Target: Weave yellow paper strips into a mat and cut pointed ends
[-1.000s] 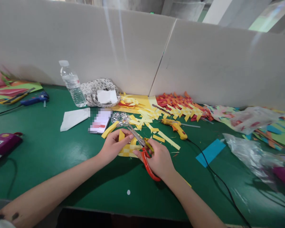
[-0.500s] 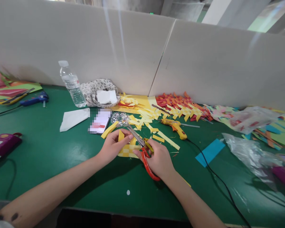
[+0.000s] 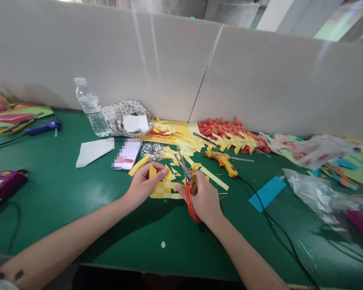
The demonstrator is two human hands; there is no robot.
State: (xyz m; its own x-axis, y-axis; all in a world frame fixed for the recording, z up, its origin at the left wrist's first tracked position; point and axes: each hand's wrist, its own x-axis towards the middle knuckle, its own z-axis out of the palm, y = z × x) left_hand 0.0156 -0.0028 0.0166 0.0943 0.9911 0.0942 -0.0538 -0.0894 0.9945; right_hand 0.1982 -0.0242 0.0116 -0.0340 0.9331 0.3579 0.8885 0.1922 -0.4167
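Observation:
My left hand (image 3: pixel 147 183) is closed on a woven yellow paper piece (image 3: pixel 161 192), checked in two yellows, with strips sticking up between and beside the fingers. My right hand (image 3: pixel 204 195) grips red-handled scissors (image 3: pixel 190 199) and also has something small and yellow-green by the fingers, partly hidden. The scissor blades are parted and point up and away, just right of the woven piece and not touching it. Yellow paper scraps (image 3: pixel 176 171) lie scattered beyond both hands. A clear round dish of small shiny pieces (image 3: pixel 153 151) sits past my left hand.
Behind my right hand lies a yellow glue gun (image 3: pixel 225 161), its black cord running toward the front right. A phone (image 3: pixel 127 155), a water bottle (image 3: pixel 93 110) and a patterned cloth bag (image 3: pixel 124 114) stand back left. Red woven paper fish (image 3: pixel 226 135) pile against the grey partition (image 3: pixel 260 80).
The scissors have moved right, away from the left-hand strips, and their blades have parted. The strip beside my left thumb now stands up with a pointed end.

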